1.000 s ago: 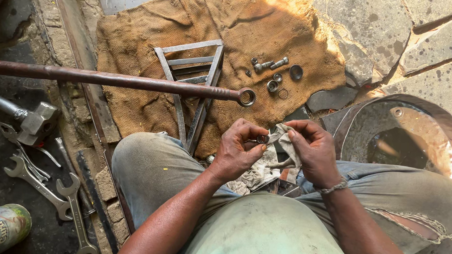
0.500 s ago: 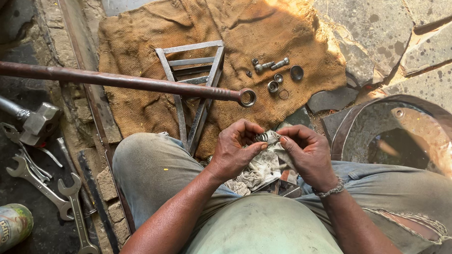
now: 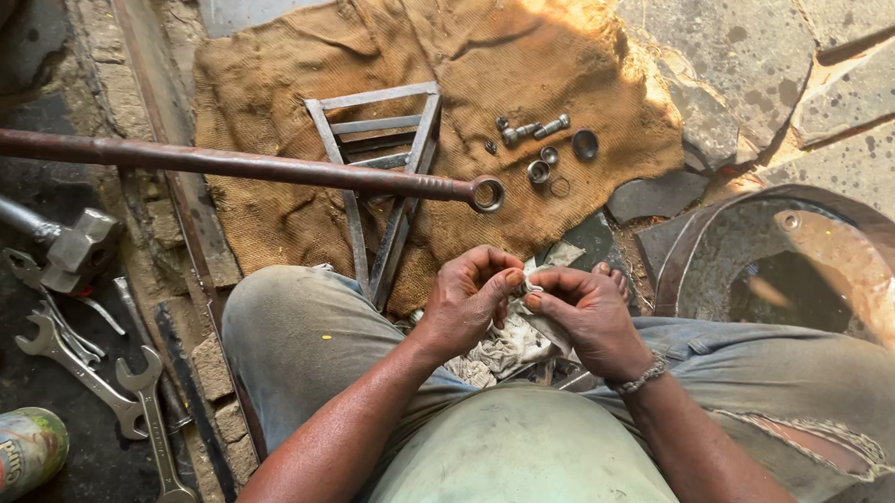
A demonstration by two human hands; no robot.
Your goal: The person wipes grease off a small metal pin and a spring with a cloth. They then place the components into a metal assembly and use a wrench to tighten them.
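head view: both hands, left hand [image 3: 471, 300] and right hand [image 3: 586, 316], grip closed on rag [image 3: 504, 348]; burlap sack [image 3: 270, 216] over stone floor [image 3: 732, 53].

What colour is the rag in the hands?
Dirty whitish-grey rag, seen in the head view.

A long rusty rod [image 3: 223, 161] lies across a metal frame [image 3: 376, 170] on burlap [image 3: 270, 216], spanners [image 3: 115, 394] at left.

My left hand [image 3: 469, 300] and right hand [image 3: 586, 316] meet at centre frame, pinching a dirty white rag [image 3: 504, 345] between them. A long rusty rod [image 3: 232, 163] crosses the brown burlap [image 3: 454, 73] above.
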